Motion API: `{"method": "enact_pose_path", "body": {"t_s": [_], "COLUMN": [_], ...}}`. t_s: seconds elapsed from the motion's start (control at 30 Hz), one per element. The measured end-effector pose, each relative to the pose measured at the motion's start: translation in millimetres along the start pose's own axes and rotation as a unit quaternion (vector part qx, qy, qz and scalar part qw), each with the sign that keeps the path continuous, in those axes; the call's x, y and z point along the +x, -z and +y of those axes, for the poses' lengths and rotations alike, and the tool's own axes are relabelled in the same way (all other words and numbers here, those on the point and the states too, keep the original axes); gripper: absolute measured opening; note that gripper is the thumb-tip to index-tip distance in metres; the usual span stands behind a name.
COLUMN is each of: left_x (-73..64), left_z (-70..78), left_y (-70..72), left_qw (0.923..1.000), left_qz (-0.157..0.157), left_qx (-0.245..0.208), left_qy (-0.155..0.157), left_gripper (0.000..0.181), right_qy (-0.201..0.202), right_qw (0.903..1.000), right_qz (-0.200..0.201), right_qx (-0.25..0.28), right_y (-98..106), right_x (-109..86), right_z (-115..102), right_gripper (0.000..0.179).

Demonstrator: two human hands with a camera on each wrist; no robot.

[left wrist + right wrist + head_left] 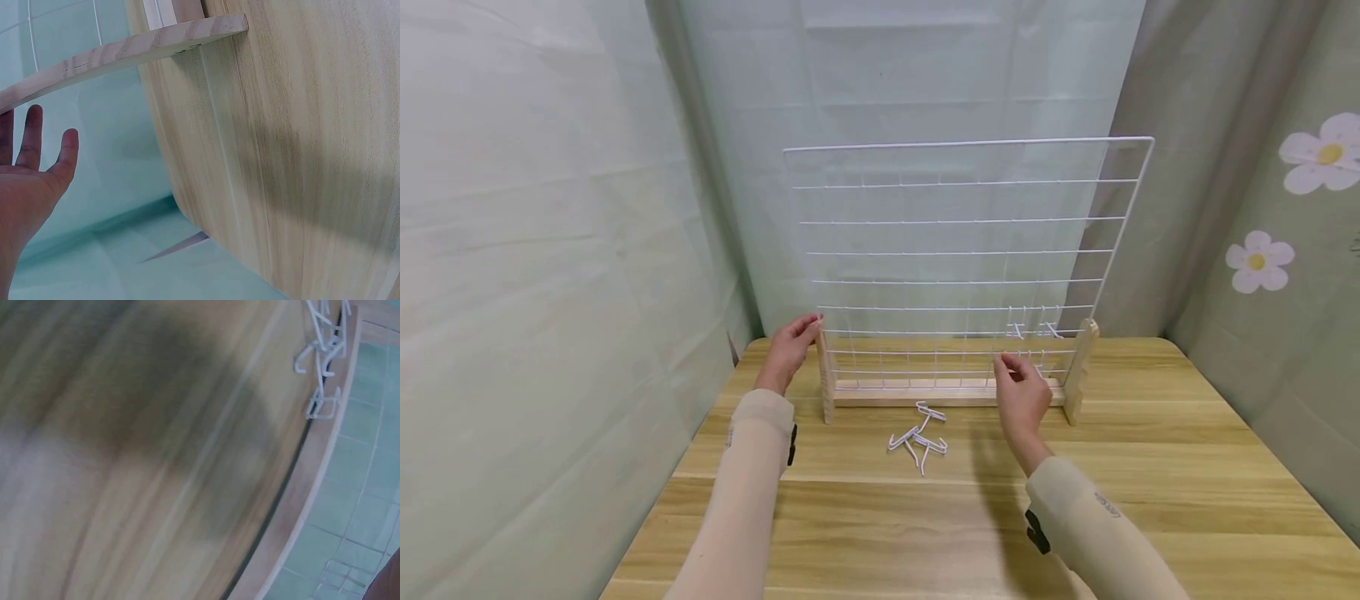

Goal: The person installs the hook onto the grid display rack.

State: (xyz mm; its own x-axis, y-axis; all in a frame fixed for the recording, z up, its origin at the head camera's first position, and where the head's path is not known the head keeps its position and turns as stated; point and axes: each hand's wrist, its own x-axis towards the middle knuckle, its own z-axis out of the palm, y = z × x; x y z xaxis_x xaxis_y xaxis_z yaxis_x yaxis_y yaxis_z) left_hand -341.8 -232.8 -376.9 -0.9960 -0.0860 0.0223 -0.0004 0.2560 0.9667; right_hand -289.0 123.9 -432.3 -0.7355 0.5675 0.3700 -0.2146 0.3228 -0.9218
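A white wire grid [962,219] stands upright in a wooden stand [917,402]. At the stand's left post [112,55], my left hand [786,352] grips the top with thumb and forefinger; its other fingers stay off the wood in the left wrist view. My right hand [1024,402] is at the grid's lower right, thumb and forefinger close together by the wires; whether they pinch anything is hidden. Just above it, white wire hooks [1017,330] hang on the grid, others partly behind the hand. Only a sliver of that hand [386,584] appears in the right wrist view.
Three loose white hooks [917,439] lie on the wooden table [880,533] in front of the stand, close together. The stand's right post [1078,371] rises beside my right hand. Pale cloth [580,275] hangs to the left, behind and to the right.
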Motion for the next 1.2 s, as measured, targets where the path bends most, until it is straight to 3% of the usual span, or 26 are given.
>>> {"method": "enact_pose_path", "body": {"t_s": [0.33, 0.63, 0.93, 1.2], "left_x": [1.7, 1.2, 1.8, -3.7], "left_z": [-0.1, 2.7, 0.3, -7.0], "left_y": [-1.2, 0.7, -1.4, 0.4], "left_qw": [1.0000, 1.0000, 0.9998, 0.9975], "left_qz": [-0.006, -0.005, 0.010, 0.011], "left_qx": [0.001, 0.004, -0.003, 0.058], "left_qy": [-0.003, 0.005, -0.016, -0.040], "left_gripper": [0.051, 0.052, 0.053, 0.059], "right_qy": [0.010, 0.009, -0.008, -0.001], "right_qw": [0.9989, 0.9993, 0.9988, 0.9983], "right_qz": [-0.030, -0.032, -0.014, 0.019], "right_qx": [-0.034, -0.019, -0.045, -0.055], "right_y": [-1.6, 0.3, 24.9, 57.6], "right_x": [-21.5, -32.1, -18.5, 6.2], "right_z": [8.8, 9.4, 18.4, 24.7], "right_gripper": [0.017, 0.018, 0.020, 0.022]}}
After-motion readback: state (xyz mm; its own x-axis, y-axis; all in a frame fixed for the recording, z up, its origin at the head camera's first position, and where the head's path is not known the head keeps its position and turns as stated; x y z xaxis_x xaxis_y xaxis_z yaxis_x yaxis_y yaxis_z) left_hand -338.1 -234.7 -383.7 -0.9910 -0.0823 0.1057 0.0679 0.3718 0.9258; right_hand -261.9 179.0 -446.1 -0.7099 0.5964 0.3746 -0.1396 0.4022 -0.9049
